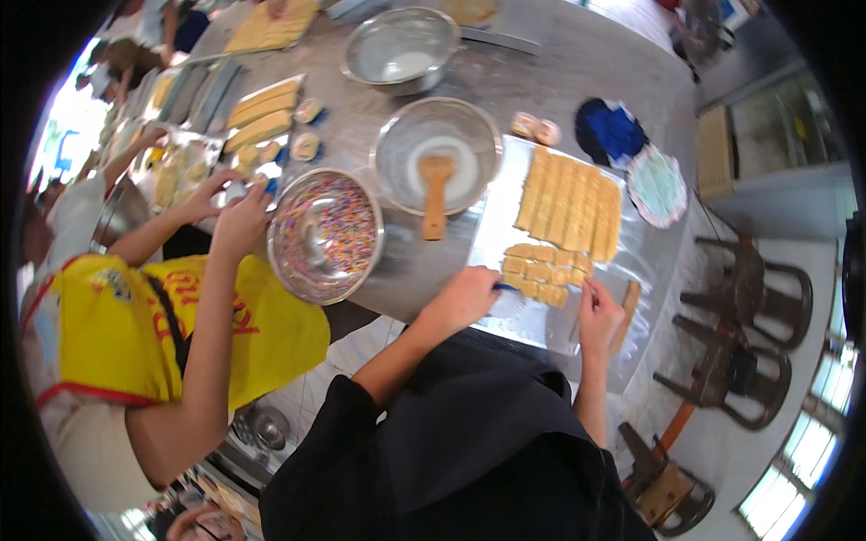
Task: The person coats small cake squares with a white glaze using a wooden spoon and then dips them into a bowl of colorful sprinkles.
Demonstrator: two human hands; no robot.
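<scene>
My left hand [470, 294] grips a small blue-handled tool [505, 287]; its working end is blurred. The tool is at the lower left of small cut pieces of yellow dough or cake [541, 270]. At their lower right corner is my right hand [601, 314], thumb and fingers close together; whether a piece sits between them is unclear. Above the small pieces lie long strips [572, 199] of the same stuff, side by side. All of it rests on a shiny silver sheet or tray [492, 233]. Beside my right hand lies a flat wooden piece [627, 314].
A steel bowl [484, 182] holds white contents and a wooden spatula [436, 196]. Another contains colored sprinkles [348, 223]. A third bowl [399, 47] stands behind. A co-worker in a yellow apron [270, 338] works at left. Blue cloth [612, 132] and stacked chairs [744, 284] are at right.
</scene>
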